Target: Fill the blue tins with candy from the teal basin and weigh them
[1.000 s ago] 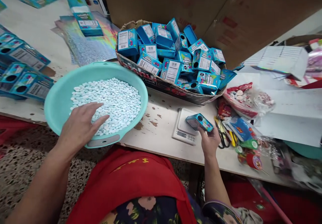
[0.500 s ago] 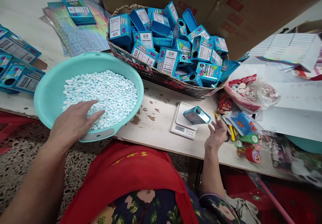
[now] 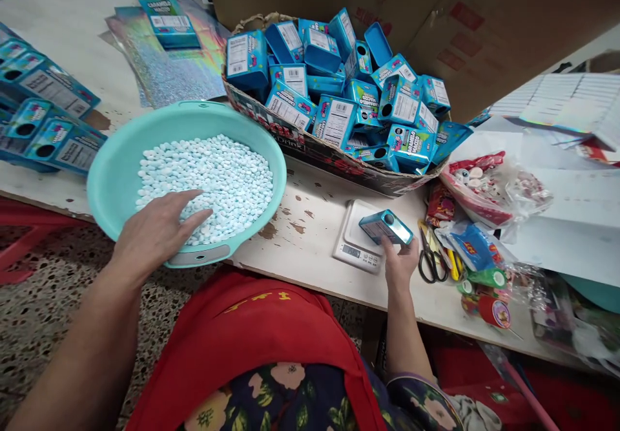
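Observation:
My left hand [image 3: 167, 227] reaches over the near rim of a turquoise basin [image 3: 113, 153], fingers apart on or just above the small pale blue and white candies [image 3: 227, 179]. At the right, my right hand [image 3: 401, 260] has its thumb and fingers around the lower end of a small blue candy box [image 3: 385, 225]. That box lies tilted over a white digital scale [image 3: 356, 240], with a dark round hole in its end facing up. Whether its underside still rests on the scale plate I cannot tell.
Behind the scale, a cut-down carton [image 3: 310, 143] is heaped with similar blue boxes. More blue boxes [image 3: 53, 95] stand at the left. Scissors [image 3: 432, 256], a yellow cutter [image 3: 455, 264] and a bag of red and white sweets [image 3: 494, 182] lie to the right.
My right hand has moved in from the right and closed on the blue box at the scale. My left hand stays over the candies. The view has shifted slightly.

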{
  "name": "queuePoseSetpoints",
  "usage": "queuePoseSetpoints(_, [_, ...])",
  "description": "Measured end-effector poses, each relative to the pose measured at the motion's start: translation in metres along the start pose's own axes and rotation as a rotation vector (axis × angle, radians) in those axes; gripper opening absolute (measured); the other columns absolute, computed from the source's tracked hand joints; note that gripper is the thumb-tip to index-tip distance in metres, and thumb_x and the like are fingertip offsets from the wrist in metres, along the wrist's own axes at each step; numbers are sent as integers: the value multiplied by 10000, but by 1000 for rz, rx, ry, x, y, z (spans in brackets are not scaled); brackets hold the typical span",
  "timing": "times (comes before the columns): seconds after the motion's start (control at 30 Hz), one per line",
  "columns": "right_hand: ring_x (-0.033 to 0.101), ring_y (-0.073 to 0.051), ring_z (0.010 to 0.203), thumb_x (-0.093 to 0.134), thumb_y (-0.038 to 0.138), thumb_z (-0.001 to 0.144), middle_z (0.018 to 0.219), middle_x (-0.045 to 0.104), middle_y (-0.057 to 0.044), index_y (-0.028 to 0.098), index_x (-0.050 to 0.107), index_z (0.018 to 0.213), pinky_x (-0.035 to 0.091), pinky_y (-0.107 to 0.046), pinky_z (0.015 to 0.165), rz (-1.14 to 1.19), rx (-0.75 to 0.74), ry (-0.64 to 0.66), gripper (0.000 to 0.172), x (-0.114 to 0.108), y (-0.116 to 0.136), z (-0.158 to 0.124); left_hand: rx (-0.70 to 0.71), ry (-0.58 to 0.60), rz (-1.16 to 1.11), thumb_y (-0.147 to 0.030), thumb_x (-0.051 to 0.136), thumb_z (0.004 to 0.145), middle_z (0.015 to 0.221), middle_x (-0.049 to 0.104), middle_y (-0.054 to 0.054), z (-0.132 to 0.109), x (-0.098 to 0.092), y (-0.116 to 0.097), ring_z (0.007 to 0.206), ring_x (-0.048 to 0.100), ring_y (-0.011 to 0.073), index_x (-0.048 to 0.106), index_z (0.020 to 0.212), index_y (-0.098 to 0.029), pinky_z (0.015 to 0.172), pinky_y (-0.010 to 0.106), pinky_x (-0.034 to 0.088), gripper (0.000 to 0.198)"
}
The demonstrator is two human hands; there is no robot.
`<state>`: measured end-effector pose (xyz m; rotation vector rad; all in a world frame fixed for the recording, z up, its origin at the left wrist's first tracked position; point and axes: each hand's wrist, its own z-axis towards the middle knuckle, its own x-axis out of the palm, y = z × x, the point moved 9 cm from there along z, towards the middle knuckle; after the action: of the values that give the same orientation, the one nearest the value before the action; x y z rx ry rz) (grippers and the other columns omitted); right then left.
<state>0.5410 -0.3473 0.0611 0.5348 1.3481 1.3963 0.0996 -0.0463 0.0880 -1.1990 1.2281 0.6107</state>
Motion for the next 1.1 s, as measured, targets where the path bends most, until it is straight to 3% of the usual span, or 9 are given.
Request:
queuePoseSetpoints(0.07, [591,-195,864,801,417,654,882,604,-16,165,612,950,467,-391,869,-20,-60,11,432,17,24,4,-73,-62,-283,-519,609,820,1287,626,58,-1,-6,-2,1203,547,315,634,1200,-259,1014,462,429,462])
queuePoseSetpoints(0.13, [578,-183,830,794,383,682,858,600,-5,182,635,933,471,-366,832,-27,-232,77,359,45,71,7,-159,-107,-779,-498,663,789,1203,665,73,0,-7,-11,1143,588,286,649,1152,-232,987,421,454,450])
queuePoseSetpoints(0.23, [588,-203,871,772,343,734,938,633,-29,229,662,1032,469,-362,811,-52,-543,277,338,106,158,-3,-311,11,-1559,-552,623,817,1098,685,119,9,13,-48,1033,642,264,640,1105,-186,893,388,502,465])
queuePoseSetpoints(0.3, [593,-222,921,741,324,773,993,652,-41,261,663,1083,453,-394,862,-91,-741,403,326,151,207,-19,-475,85,-1863,-603,544,857,1079,683,133,19,27,-72,967,657,243,651,1032,-182,822,350,512,467])
queuePoseSetpoints(0.4, [583,-227,944,704,280,811,997,682,-27,301,670,1096,380,-439,947,-179,-1024,543,288,212,253,-50,-570,38,-2107,-551,497,908,982,683,112,37,30,-88,760,641,181,661,971,-177,679,293,496,413])
queuePoseSetpoints(0.47, [570,-223,933,695,269,825,982,693,-18,310,672,1103,358,-433,938,-207,-1140,566,281,238,264,-64,-632,-22,-2206,-464,504,930,845,660,91,44,32,-86,645,597,148,657,891,-151,617,270,472,350])
queuePoseSetpoints(0.57, [555,-225,933,695,291,836,973,688,-25,305,664,1131,361,-413,895,-182,-1172,521,297,254,264,-66,-704,-109,-2295,-344,499,946,704,597,48,44,35,-75,555,544,115,653,830,-132,578,250,451,287])
queuePoseSetpoints(0.8, [547,-229,930,701,298,836,981,680,-26,311,656,1157,375,-400,857,-120,-1106,534,325,254,260,-63,-712,-106,-2298,-166,513,913,702,594,39,40,41,-61,586,566,108,645,755,-111,565,239,453,213])
queuePoseSetpoints(1.1, [559,-238,949,716,358,817,1001,678,-36,305,683,1130,386,-422,879,-109,-957,580,320,260,243,-57,-708,-105,-2287,-147,611,837,746,606,46,36,39,-60,632,568,100,674,714,-110,615,243,472,144])
